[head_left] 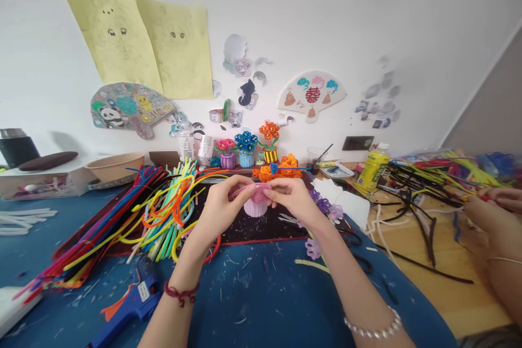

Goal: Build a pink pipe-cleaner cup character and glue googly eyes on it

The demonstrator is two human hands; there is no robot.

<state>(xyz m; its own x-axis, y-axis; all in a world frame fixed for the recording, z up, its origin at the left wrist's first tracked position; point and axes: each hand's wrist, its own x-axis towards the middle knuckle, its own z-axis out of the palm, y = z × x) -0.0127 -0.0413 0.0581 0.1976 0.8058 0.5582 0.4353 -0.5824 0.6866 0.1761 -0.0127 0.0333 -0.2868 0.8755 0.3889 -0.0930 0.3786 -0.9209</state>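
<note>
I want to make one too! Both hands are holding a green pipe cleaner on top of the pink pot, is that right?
Not quite: the pipe cleaner is pink, not green, as the head view shows. The left hand and the right hand are holding it on top of the pink pot.

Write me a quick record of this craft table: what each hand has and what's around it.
Left hand: pinches a pink pipe cleaner
Right hand: holds the same pipe cleaner against a small pink ribbed cup
Nearby: bundled colored pipe cleaners, blue glue gun
Behind: pipe-cleaner flowers in pots
Another person: hand at right, near black pipe cleaners
</note>
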